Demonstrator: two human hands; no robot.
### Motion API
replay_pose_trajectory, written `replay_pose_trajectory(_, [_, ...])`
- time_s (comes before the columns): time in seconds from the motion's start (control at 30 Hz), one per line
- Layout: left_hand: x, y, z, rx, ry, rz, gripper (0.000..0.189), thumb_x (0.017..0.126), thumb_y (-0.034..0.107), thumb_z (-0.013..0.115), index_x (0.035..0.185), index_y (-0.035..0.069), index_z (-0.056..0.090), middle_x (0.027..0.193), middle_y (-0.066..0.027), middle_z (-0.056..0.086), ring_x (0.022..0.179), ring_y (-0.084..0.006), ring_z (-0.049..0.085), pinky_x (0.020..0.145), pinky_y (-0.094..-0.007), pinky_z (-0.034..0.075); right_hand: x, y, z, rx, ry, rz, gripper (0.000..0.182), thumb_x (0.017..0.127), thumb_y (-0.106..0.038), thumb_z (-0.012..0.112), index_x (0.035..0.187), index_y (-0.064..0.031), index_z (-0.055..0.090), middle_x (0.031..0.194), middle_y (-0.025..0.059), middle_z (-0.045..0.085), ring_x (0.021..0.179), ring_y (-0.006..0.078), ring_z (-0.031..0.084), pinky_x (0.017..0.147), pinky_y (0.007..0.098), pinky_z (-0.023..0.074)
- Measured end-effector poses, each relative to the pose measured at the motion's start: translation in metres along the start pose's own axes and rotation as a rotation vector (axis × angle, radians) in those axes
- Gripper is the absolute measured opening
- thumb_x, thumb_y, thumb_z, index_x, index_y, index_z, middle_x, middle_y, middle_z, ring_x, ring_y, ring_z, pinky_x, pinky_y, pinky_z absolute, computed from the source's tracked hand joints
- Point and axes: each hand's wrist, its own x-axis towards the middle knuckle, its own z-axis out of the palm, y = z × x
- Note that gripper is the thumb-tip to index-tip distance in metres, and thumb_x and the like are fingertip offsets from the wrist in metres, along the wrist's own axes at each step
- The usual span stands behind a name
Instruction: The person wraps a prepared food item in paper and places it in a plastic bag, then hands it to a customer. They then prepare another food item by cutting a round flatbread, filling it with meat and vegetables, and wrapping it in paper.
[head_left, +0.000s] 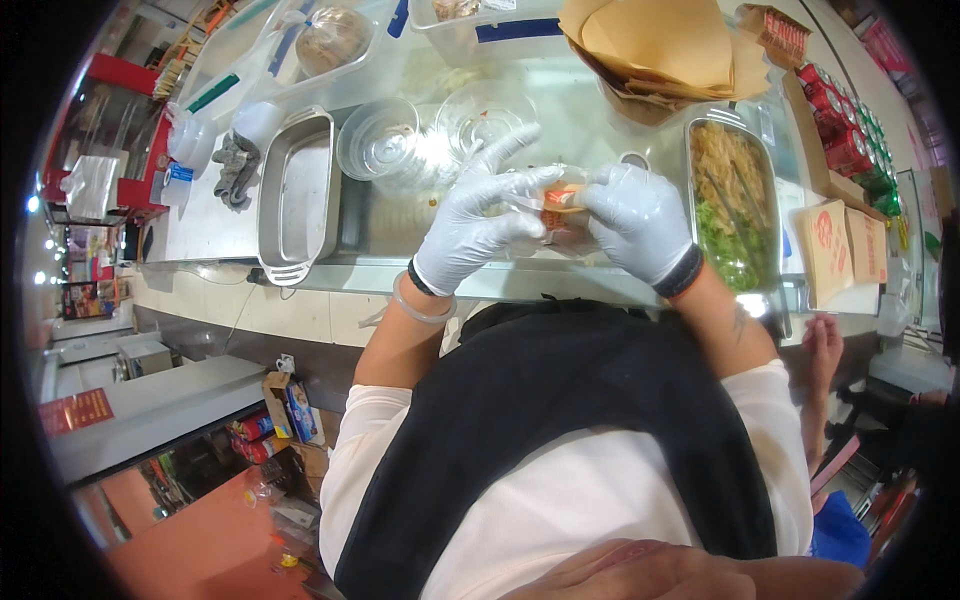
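In front of my chest, both gloved hands meet at a small clear plastic bag around a brown paper packet with red print. My left hand pinches its left edge between thumb and forefinger, other fingers spread. On the opposite side, my right hand has its fingers curled onto the packet's upper right. The gloves partly hide the contents. Two clear plastic tubs, one at left and one behind my left fingers, stand beyond on the counter.
A steel pan sits at left beside a grey cloth. At right, a steel tray holds pale shredded food, lettuce and tongs. Brown paper sheets stand behind; drink cans lie farther right. Another person's hand shows at right.
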Motion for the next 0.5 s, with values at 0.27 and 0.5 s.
replay_pose_trajectory(0.27, [-0.005, -0.020, 0.010, 0.276, 0.142, 0.077, 0.018, 0.081, -0.007, 0.072, 0.098, 0.000, 0.073, 0.108, -0.0127, 0.071, 0.098, -0.0226, 0.065, 0.087, -0.0346, 0.051, 0.005, 0.013, -0.032, 0.319, 0.134, 0.148, 0.017, 0.087, -0.009, 0.073, 0.104, -0.0067, 0.075, 0.092, 0.0103, 0.068, 0.085, 0.0251, 0.066, 0.076, 0.0343, 0.0544])
replay_pose_trajectory(0.5, [-0.023, -0.020, -0.007, 0.194, 0.365, 0.046, 0.021, 0.084, -0.013, 0.067, 0.099, 0.000, 0.072, 0.111, -0.0106, 0.069, 0.103, -0.0179, 0.063, 0.089, -0.0313, 0.050, -0.031, 0.029, -0.037, 0.226, 0.200, 0.475, 0.016, 0.086, -0.015, 0.077, 0.095, -0.0025, 0.072, 0.093, 0.0127, 0.069, 0.081, 0.0261, 0.066, 0.073, 0.0344, 0.0532])
